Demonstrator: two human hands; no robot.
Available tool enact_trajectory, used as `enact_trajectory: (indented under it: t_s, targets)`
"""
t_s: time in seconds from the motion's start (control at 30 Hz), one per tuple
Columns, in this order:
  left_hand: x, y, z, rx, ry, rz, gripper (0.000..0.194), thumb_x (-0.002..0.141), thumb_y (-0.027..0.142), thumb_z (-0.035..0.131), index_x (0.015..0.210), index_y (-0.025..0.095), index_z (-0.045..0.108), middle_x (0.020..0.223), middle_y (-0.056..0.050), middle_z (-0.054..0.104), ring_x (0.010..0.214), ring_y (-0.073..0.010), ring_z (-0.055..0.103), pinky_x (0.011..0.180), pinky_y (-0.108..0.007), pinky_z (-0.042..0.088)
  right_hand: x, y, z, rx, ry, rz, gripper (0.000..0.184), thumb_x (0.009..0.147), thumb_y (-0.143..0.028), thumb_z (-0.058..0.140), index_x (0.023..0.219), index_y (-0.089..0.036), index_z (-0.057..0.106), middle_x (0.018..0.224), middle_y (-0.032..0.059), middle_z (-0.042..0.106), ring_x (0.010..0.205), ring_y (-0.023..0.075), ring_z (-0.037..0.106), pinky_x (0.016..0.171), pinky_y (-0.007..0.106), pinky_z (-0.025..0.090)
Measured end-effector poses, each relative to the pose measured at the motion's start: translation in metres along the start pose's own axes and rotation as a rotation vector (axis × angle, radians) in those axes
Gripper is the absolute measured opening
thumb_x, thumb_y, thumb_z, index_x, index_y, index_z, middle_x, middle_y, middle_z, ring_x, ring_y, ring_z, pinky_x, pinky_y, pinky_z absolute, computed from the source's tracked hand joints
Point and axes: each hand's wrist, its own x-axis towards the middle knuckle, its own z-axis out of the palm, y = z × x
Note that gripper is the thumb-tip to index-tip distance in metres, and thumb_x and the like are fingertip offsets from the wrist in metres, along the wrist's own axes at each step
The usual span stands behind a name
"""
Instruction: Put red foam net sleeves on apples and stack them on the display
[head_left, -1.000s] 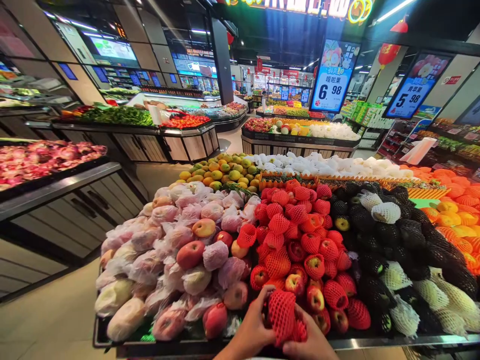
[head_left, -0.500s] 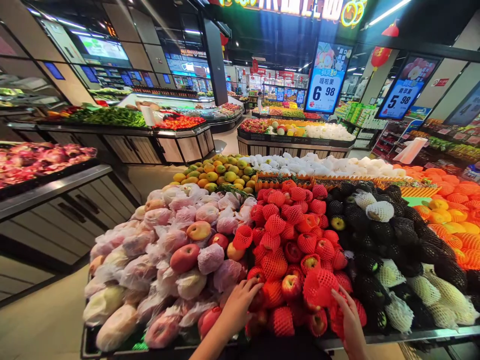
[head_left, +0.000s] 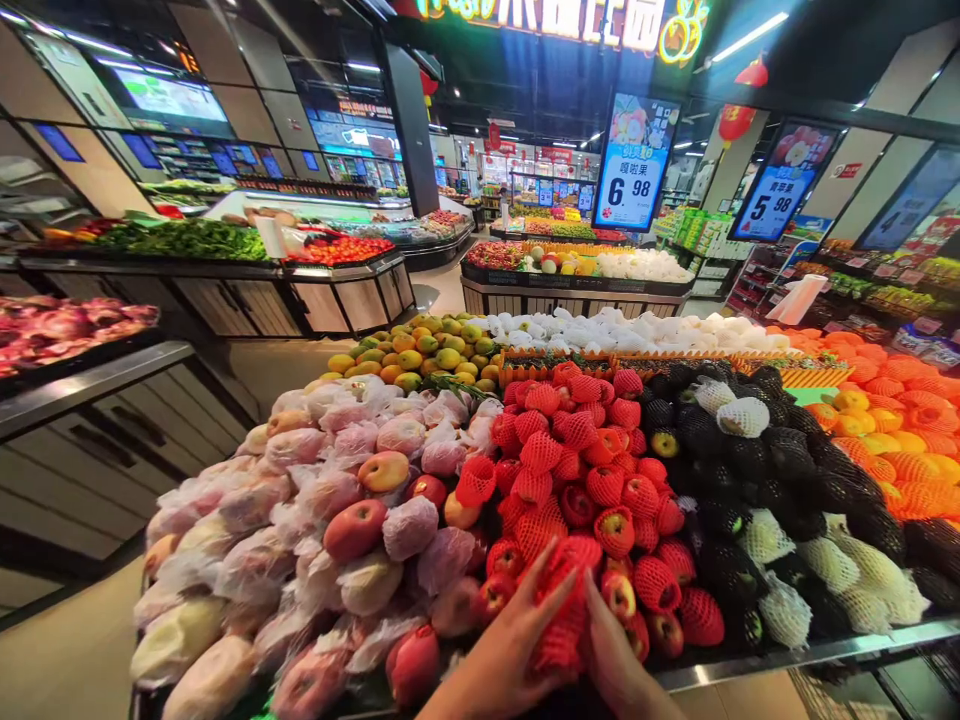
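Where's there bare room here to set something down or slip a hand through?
None shows on the fruit display: wrapped fruit, red-netted apples and black-netted fruit are packed together, and the left hand and right hand crowd the front around red netting. Bare floor shows between the onion stand and the wrapped fruit. A hand could probably pass above the piles.

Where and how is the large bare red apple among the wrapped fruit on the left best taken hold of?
Grip the large bare red apple around its rounded sides, coming from above and the near side. Its top lies exposed above the pile; the wrapped fruit close on its right probably leaves less finger room there.
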Motion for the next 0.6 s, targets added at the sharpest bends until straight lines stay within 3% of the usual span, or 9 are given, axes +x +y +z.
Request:
enact_trajectory:
  t_s: [0.1, 0.17, 0.23, 0.3, 0.33, 0.4, 0.5, 0.6]
  targets:
    - [0.006, -0.021, 0.006, 0.06, 0.186, 0.067, 0.085, 0.069, 0.001, 0.046, 0.149, 0.03, 0.05, 0.162, -0.01, 0.039, 0.145, -0.0302, 0.044, 0.117, -0.05, 0.043, -0.004, -0.02, 0.015, 0.075, -0.097, 0.034, 0.082, 0.079, -0.09, 0.053, 0.136, -0.031, 0.066, 0.135, 0.0072, 0.065, 0.13, 0.0295, 0.057, 0.112, 0.049, 0.043]
    - [0.004, -0.048, -0.01, 0.133, 0.391, 0.033, 0.073, 0.069, 0.005, 0.044, 0.139, 0.022, 0.056, 0.146, -0.014, 0.056, 0.133, -0.0292, 0.057, 0.111, -0.048, 0.05, -0.01, -0.033, -0.002, -0.085, -0.093, -0.023, 0.071, 0.083, -0.076, 0.066, 0.136, -0.029, 0.064, 0.137, 0.0089, 0.064, 0.125, 0.0287, 0.06, 0.11, 0.047, 0.045]
    - [-0.001, -0.077, -0.043, 0.251, 0.661, -0.131, 0.055, 0.076, 0.018, 0.05, 0.131, 0.016, 0.053, 0.131, -0.019, 0.064, 0.124, -0.0338, 0.062, 0.107, -0.053, 0.052, -0.017, -0.039, -0.035, -0.396, 0.07, -0.085, 0.047, 0.09, -0.059, 0.065, 0.123, -0.024, 0.071, 0.125, 0.0108, 0.07, 0.115, 0.0293, 0.065, 0.105, 0.046, 0.048]
    - [-0.007, -0.103, -0.088, 0.367, 0.937, -0.421, 0.054, 0.077, 0.035, 0.057, 0.126, 0.015, 0.046, 0.118, -0.018, 0.067, 0.107, -0.0372, 0.069, 0.09, -0.056, 0.06, -0.023, -0.034, -0.074, -0.75, 0.354, -0.095, 0.032, 0.095, -0.046, 0.056, 0.103, -0.02, 0.073, 0.105, 0.012, 0.074, 0.1, 0.0309, 0.069, 0.095, 0.046, 0.051]
    - [-0.01, -0.113, -0.111, 0.402, 1.015, -0.496, 0.059, 0.076, 0.039, 0.058, 0.127, 0.013, 0.042, 0.12, -0.021, 0.064, 0.109, -0.042, 0.067, 0.087, -0.063, 0.058, -0.027, -0.028, -0.093, -0.897, 0.488, -0.069, 0.03, 0.096, -0.041, 0.051, 0.099, -0.019, 0.072, 0.101, 0.0128, 0.073, 0.096, 0.0313, 0.069, 0.091, 0.046, 0.052]
    - [-0.013, -0.129, -0.155, 0.472, 1.111, -0.55, 0.062, 0.074, 0.037, 0.059, 0.128, 0.015, 0.037, 0.137, -0.021, 0.055, 0.128, -0.045, 0.055, 0.098, -0.069, 0.05, -0.034, -0.011, -0.123, -1.131, 0.644, 0.037, 0.027, 0.096, -0.029, 0.044, 0.096, -0.019, 0.069, 0.098, 0.014, 0.073, 0.089, 0.0305, 0.07, 0.084, 0.043, 0.053]
    - [-0.009, -0.145, -0.198, 0.689, 1.066, -0.575, 0.06, 0.077, 0.032, 0.064, 0.129, 0.017, 0.039, 0.156, -0.016, 0.039, 0.145, -0.0384, 0.04, 0.109, -0.06, 0.044, -0.042, 0.01, -0.146, -1.34, 0.657, 0.158, 0.026, 0.093, -0.018, 0.043, 0.096, -0.018, 0.069, 0.095, 0.0134, 0.072, 0.086, 0.0275, 0.071, 0.083, 0.039, 0.053]
    - [0.002, -0.153, -0.21, 0.749, 0.786, -0.707, 0.059, 0.083, 0.031, 0.07, 0.133, 0.01, 0.046, 0.162, -0.024, 0.028, 0.147, -0.0411, 0.037, 0.111, -0.053, 0.044, -0.04, 0.017, -0.147, -1.381, 0.594, 0.106, 0.032, 0.089, -0.016, 0.048, 0.115, -0.017, 0.067, 0.112, 0.0137, 0.071, 0.107, 0.0286, 0.068, 0.096, 0.039, 0.052]
